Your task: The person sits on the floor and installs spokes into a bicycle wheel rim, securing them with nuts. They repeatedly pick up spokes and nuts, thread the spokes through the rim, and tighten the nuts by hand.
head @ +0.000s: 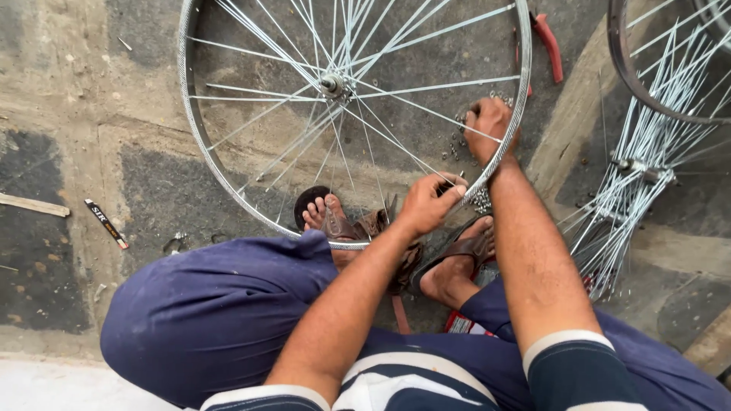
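Note:
A silver bicycle wheel rim (187, 114) with thin spokes and a central hub (333, 84) lies flat on the stone floor in front of my sandalled feet (327, 217). My left hand (426, 202) grips the near right part of the rim, fingers closed around a spoke end. Reaching through the spokes, my right hand (491, 125) is closed over a scatter of small metal spoke nipples (464, 141) on the floor inside the rim. What it pinches is hidden by the fingers.
Red-handled pliers (548, 42) lie beyond the rim at the top. A second hub with loose spokes (640, 171) and a dark rim (632, 76) sit to the right. A small black packet (106, 223) and a wooden stick (34, 205) lie at left.

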